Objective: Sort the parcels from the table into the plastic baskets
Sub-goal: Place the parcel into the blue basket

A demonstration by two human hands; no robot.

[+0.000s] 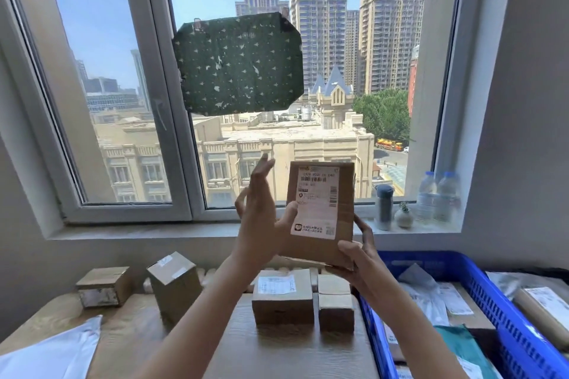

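Note:
A flat brown cardboard parcel (345,209) with a white shipping label is held upright in front of the window. My right hand (358,258) grips its lower right corner from below. My left hand (261,218) touches its left edge with the thumb on the label, the other fingers spread straight. Several cardboard parcels stay on the wooden table (277,348): a low one (103,286) at the left, a tall tilted one (174,286), a labelled one (281,300) and a small one (335,301). A blue plastic basket (492,295) at the right holds bagged and boxed parcels.
A white poly mailer (58,351) lies at the table's near left corner. On the windowsill stand a grey flask (384,208), a small plant pot (403,217) and two water bottles (438,197). A dark green patterned sheet (237,64) is clipped to the window.

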